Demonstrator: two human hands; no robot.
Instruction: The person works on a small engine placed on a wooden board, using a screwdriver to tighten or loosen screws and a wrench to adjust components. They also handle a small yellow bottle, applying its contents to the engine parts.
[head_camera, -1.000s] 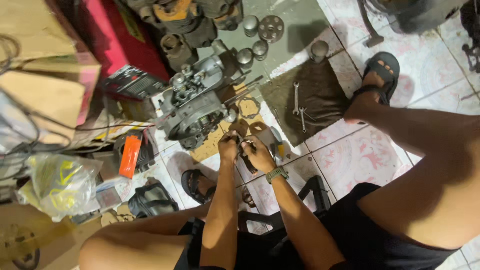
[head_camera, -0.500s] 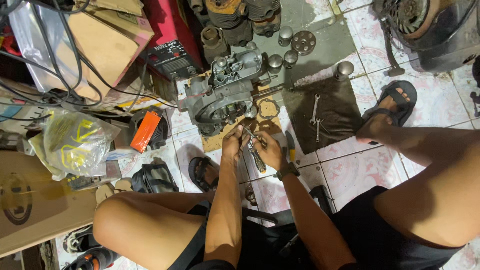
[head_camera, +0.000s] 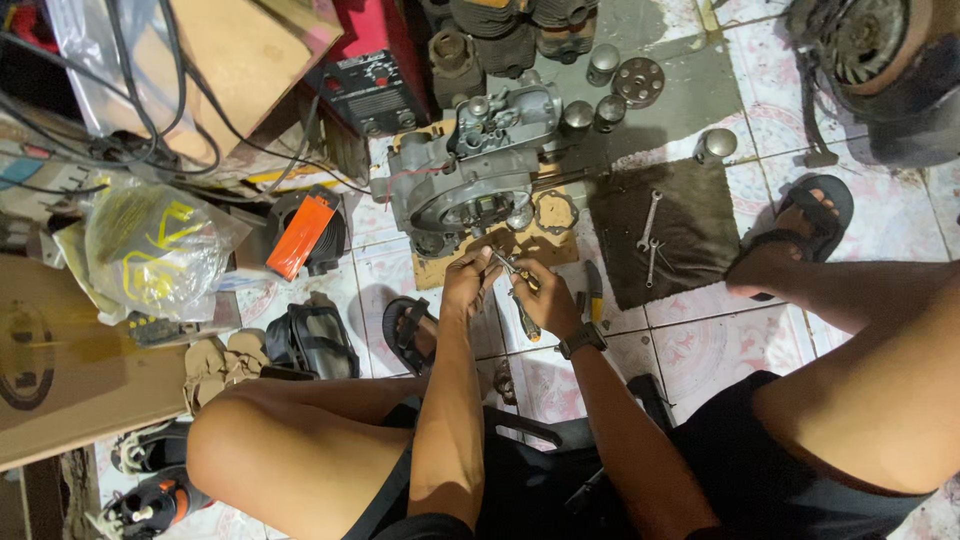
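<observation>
Hands (head_camera: 510, 285) lower now (still together)

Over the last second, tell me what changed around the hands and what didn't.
Mostly the view shifted: the head camera swung left, so the engine case sits nearer the middle and the cardboard box came into view. The left hand and right hand stayed together below the case, the right holding a screwdriver-like tool. Nothing visibly let go. Wrenches stayed on the dark mat.
</observation>
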